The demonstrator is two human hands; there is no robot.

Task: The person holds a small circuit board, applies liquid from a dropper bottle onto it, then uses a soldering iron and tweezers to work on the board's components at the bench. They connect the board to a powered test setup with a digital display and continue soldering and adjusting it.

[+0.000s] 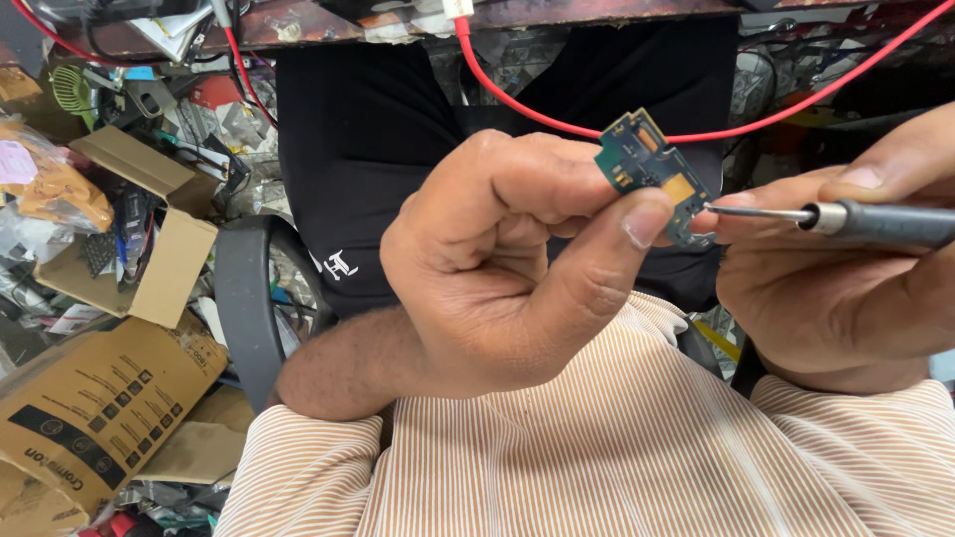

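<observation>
Left hand [497,268] pinches small green circuit board [657,177] between thumb and forefinger, frame centre. Right hand [846,268], 3 o'clock, grips screwdriver [875,221], tip touching board's lower edge. Risk: tip slips, gouges board or jabs thumb; pinch loosens, board drops into floor clutter.

Left hand [497,268] pinches circuit board [657,174]; screwdriver [856,221] touches it.

thin red cable [597,127] loops across top; open brown cardboard boxes [149,234] at left w/ plastic bags & scraps, grey curved chair armrest [244,308] beside them.
</observation>
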